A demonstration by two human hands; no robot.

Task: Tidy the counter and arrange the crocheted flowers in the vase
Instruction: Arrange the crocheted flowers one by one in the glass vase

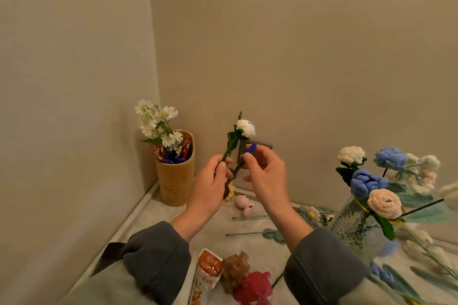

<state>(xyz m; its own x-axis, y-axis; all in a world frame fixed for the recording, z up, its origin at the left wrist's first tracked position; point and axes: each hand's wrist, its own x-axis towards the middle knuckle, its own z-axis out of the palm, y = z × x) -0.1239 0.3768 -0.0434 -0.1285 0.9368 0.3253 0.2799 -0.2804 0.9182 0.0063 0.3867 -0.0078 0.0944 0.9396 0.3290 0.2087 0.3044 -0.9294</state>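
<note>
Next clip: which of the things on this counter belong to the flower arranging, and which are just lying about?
In the job: white crocheted flower on a green stem in the left hand; dark blue-tipped stem pinched by the right hand; clear glass vase; red crocheted flower.
Lying about: tan bamboo pen cup; orange snack packet; small pink trinket.

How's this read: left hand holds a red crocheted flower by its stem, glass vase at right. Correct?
Wrong colour: the flower the left hand holds by its stem is white, per the head view; the red flower lies on the counter. The glass vase is at right.
</note>
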